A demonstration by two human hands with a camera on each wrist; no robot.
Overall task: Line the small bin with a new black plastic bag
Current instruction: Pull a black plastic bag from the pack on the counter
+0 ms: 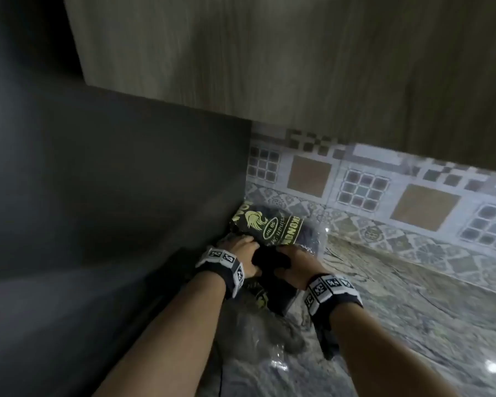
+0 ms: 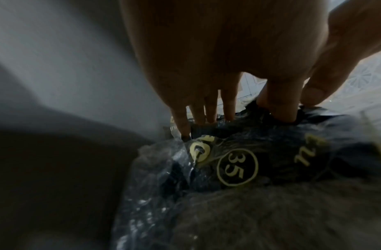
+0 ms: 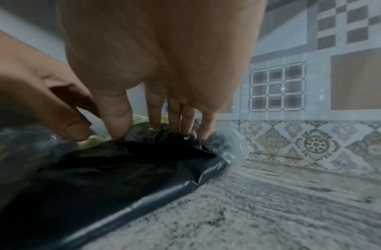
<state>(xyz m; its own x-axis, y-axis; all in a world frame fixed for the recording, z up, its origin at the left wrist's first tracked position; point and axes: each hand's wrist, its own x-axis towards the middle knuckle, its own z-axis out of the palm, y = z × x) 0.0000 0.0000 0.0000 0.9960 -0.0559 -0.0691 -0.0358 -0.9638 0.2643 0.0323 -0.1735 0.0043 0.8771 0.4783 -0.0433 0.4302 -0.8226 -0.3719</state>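
Note:
A clear-wrapped pack of black bags (image 1: pixel 265 228) with yellow print lies on the stone counter (image 1: pixel 413 310), against a dark panel. The label "35" shows on the pack (image 2: pixel 237 167) in the left wrist view. My left hand (image 1: pixel 248 249) grips the pack's near end, its fingers (image 2: pixel 228 108) dug into the wrapper. My right hand (image 1: pixel 287 260) pinches a fold of a black bag (image 1: pixel 269 260) that sticks out of the pack. Its thumb and fingers (image 3: pixel 119 125) press into the black bag (image 3: pixel 142 162). The small bin is not in view.
A tall dark panel (image 1: pixel 112 181) stands close on the left. A wooden cabinet (image 1: pixel 298 67) hangs overhead. Patterned wall tiles (image 1: pixel 384 196) run behind the counter. More crumpled clear wrapping (image 1: pixel 258 333) lies near my forearms.

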